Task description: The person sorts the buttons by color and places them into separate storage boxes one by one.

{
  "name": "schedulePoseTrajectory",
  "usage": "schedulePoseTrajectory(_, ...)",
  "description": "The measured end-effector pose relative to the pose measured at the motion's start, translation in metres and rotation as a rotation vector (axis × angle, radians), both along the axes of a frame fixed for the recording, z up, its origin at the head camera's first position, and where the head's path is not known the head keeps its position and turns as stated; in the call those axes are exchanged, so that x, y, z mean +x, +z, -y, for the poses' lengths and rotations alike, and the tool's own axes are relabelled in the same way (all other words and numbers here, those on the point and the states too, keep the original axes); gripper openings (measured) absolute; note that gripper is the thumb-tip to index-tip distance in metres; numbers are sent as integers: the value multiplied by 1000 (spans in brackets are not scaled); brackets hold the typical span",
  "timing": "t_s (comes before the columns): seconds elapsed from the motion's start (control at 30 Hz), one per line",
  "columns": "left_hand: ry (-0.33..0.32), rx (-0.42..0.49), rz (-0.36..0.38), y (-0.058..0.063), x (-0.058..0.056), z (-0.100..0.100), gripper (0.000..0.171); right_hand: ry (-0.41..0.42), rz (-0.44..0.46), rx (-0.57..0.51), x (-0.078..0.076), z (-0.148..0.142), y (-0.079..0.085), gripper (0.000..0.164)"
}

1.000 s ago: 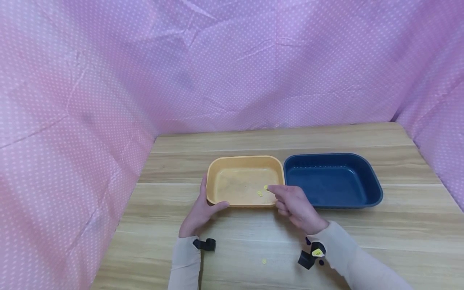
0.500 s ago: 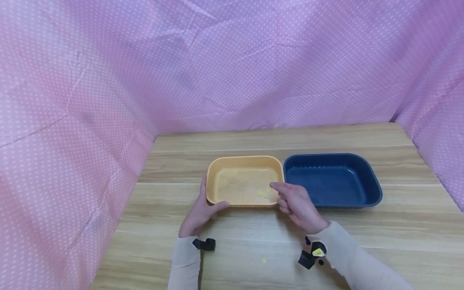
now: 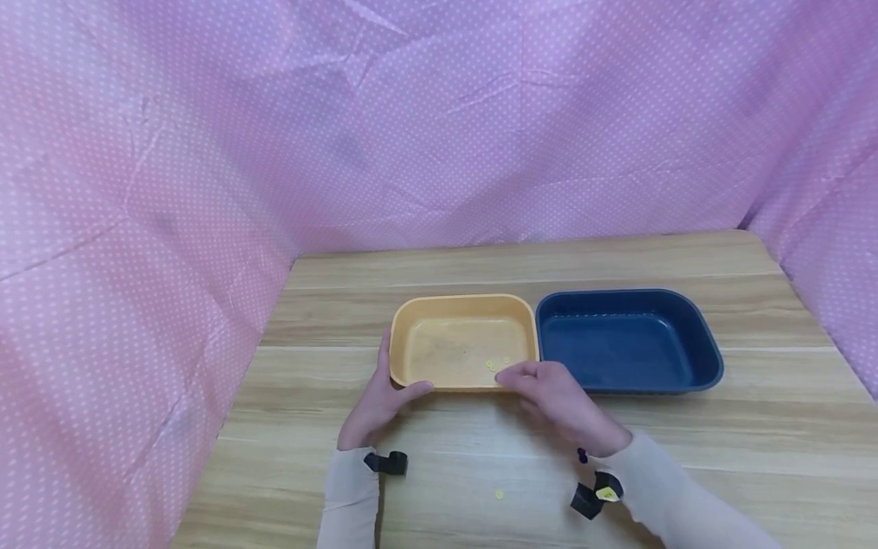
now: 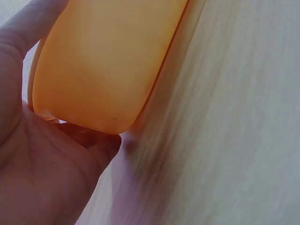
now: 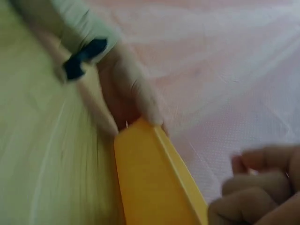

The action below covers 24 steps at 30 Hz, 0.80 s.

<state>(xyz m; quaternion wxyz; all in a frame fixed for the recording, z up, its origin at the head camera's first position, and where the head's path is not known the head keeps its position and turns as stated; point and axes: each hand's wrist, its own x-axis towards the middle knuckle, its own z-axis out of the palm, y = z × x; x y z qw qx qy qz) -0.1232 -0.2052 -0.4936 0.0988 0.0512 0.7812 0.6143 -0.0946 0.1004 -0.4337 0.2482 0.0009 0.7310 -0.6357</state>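
A yellow tray point(image 3: 439, 358) stands on the table with several small yellow, button-like discs point(image 3: 490, 366) near its front right corner. My left hand point(image 3: 384, 393) grips its left end, thumb over the front rim and fingers along the side. The left wrist view shows the fingers around the end wall of the tray point(image 4: 103, 70). My right hand point(image 3: 559, 396) reaches over the front right rim with curled fingers, thumb and index fingertips together low inside the tray. Whether a disc is between these fingertips I cannot tell. In the right wrist view, the right hand point(image 5: 262, 187) is beside the tray point(image 5: 154, 178).
A dark blue tray point(image 3: 631, 351) stands right against the yellow one. One yellow disc point(image 3: 499, 495) lies on the wooden table point(image 3: 453, 465) in front, and small dark discs point(image 3: 582, 455) lie beside my right wrist. Pink dotted cloth point(image 3: 439, 137) hangs behind and at the sides.
My right hand has drawn toward the front left, from above the tray's right side down to its front rim, covering a disc that showed before. My left hand has stayed in place.
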Motion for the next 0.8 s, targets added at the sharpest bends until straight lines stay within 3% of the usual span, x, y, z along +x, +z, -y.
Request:
schedulePoseTrajectory(0.17,6,3,-1,1,0,0,123,359,-410,314,21,7,-7,11)
schedulePoseTrajectory(0.3,-2,10,-3,2,0,0,122,539,-567,497,38,11,-12,12)
schedulePoseTrajectory(0.5,-6,45,24,3,1,-1,121,634,-573,601,48,13,-19,12)
schedulePoseTrajectory(0.6,1,71,56,4,1,-2,122,680,-576,644,51,14,-22,22)
schedulePoseTrajectory(0.8,-7,95,92,18,4,-6,123,722,-551,653,56,16,-27,20)
